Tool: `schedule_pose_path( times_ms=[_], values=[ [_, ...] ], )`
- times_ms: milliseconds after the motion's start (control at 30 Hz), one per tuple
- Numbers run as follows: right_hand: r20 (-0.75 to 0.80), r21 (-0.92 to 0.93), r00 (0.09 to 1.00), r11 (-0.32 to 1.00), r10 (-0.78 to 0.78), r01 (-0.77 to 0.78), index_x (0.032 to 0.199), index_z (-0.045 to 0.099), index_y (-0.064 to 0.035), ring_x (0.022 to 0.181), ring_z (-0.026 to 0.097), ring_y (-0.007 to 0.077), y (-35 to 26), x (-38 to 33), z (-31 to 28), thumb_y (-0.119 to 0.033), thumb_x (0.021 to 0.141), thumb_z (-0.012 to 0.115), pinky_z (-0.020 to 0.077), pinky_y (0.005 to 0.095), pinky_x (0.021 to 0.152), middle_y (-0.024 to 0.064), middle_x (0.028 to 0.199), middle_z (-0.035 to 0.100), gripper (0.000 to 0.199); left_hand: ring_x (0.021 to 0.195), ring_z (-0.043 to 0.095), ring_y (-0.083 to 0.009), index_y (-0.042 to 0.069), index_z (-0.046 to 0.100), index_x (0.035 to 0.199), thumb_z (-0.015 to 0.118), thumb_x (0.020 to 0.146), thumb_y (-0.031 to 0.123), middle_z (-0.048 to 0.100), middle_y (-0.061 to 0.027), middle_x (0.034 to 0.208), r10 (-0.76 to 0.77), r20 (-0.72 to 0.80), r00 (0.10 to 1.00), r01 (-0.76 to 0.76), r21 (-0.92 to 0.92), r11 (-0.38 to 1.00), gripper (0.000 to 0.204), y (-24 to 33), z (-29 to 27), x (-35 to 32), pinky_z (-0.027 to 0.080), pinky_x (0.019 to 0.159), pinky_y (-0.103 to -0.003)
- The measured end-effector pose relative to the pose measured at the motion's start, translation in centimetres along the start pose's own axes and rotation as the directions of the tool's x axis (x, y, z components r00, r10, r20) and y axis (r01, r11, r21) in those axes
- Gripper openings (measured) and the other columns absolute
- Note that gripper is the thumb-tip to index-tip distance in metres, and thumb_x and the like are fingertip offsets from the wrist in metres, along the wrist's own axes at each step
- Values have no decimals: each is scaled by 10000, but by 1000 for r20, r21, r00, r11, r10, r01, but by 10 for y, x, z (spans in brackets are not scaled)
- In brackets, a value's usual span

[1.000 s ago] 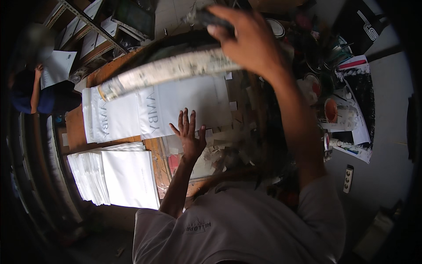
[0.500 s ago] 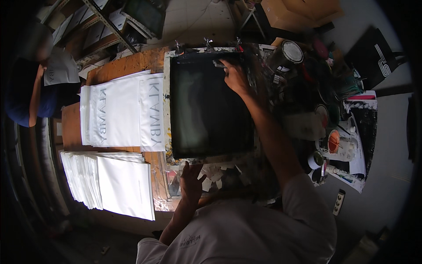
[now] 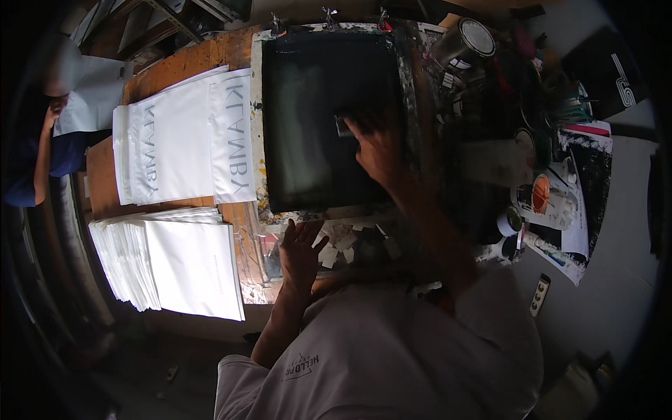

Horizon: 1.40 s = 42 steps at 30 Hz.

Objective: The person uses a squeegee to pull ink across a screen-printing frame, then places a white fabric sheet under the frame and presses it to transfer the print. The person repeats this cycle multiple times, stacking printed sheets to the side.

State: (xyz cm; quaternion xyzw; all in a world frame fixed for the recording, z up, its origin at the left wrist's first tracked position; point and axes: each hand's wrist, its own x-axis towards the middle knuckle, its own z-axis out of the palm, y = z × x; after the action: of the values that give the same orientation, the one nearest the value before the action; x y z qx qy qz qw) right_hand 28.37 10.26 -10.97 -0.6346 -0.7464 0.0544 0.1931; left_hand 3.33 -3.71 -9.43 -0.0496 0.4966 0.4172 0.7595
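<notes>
A screen-printing frame point(image 3: 257, 150) with a dark mesh point(image 3: 301, 154) lies in front of me, held at its far edge by several metal clamps point(image 3: 329, 17). My right hand point(image 3: 376, 143) is over the right half of the mesh, closed on a small squeegee point(image 3: 344, 126) that is mostly hidden by the fingers. Just off the frame's near edge, my left hand point(image 3: 301, 252) has its fingers spread and holds nothing. White printed bags point(image 3: 185, 143) overlap on the wooden table point(image 3: 105, 171) to the left of the frame.
A stack of white bags point(image 3: 189, 262) lies at the near left. Another person point(image 3: 42, 147) at the far left holds a white sheet point(image 3: 94, 94). Paint cans point(image 3: 477, 38) and an orange-stained cup point(image 3: 540, 194) crowd the right side. A power strip point(image 3: 539, 294) is at the lower right.
My right hand has drawn the squeegee from the mesh's far edge toward me, to about its middle. My left hand stays by the near edge. The whole view has shifted, raising the table in it.
</notes>
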Motion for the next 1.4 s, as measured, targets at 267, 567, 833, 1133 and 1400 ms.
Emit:
schedule_pose_path(
  times_ms=[267, 567, 833, 1133, 1400],
  values=[
    [189, 39, 975, 991, 116, -125, 1314, 568, -88, 1244, 519, 352, -75, -110, -37, 79, 697, 613, 272, 568, 1171, 123, 1305, 580, 641, 1318, 510, -374, 21, 484, 1281, 502, 988, 504, 565, -173, 1270, -9, -56, 998, 12, 54, 998, 566, 1, 2, 12, 339, 1087, -652],
    [-65, 32, 998, 999, 20, -18, 1272, 582, -46, 1125, 558, 423, -87, -76, -114, -174, 788, 618, 400, 588, 1027, 220, 1224, 564, 502, 1294, 522, -370, 50, 577, 1210, 591, 925, 339, 615, -171, 1194, 187, 342, 921, -195, -13, 981, 406, 38, 39, -51, 327, 1123, -631],
    [-122, -87, 992, 996, -38, 28, 1170, 671, -24, 870, 676, 381, -82, 74, -244, -314, 848, 584, 510, 475, 833, 238, 962, 699, 441, 1123, 632, -304, -60, 562, 1272, 646, 932, 302, 667, -157, 1182, 568, 517, 640, -746, 242, 621, 504, 168, 78, 63, 455, 1045, -480],
    [386, 34, 903, 975, 190, -220, 538, 468, -84, 398, 272, 102, -106, 171, -327, -176, 940, 429, 329, 328, 420, 10, 437, 331, 414, 971, 625, -310, 76, 634, 1145, 703, 913, 365, 667, -162, 990, 801, 394, 450, -175, 919, -354, 377, 237, 53, 219, 456, 805, -561],
    [215, 43, 945, 964, 246, -261, 577, 530, -89, 445, 304, 119, -103, 185, -334, -271, 952, 461, 335, 367, 522, -3, 473, 356, 423, 683, 535, -253, -22, 595, 998, 664, 966, 147, 591, -157, 791, 831, 546, 104, -584, 710, -393, 185, 197, 66, 94, 477, 684, -328]
  ],
)
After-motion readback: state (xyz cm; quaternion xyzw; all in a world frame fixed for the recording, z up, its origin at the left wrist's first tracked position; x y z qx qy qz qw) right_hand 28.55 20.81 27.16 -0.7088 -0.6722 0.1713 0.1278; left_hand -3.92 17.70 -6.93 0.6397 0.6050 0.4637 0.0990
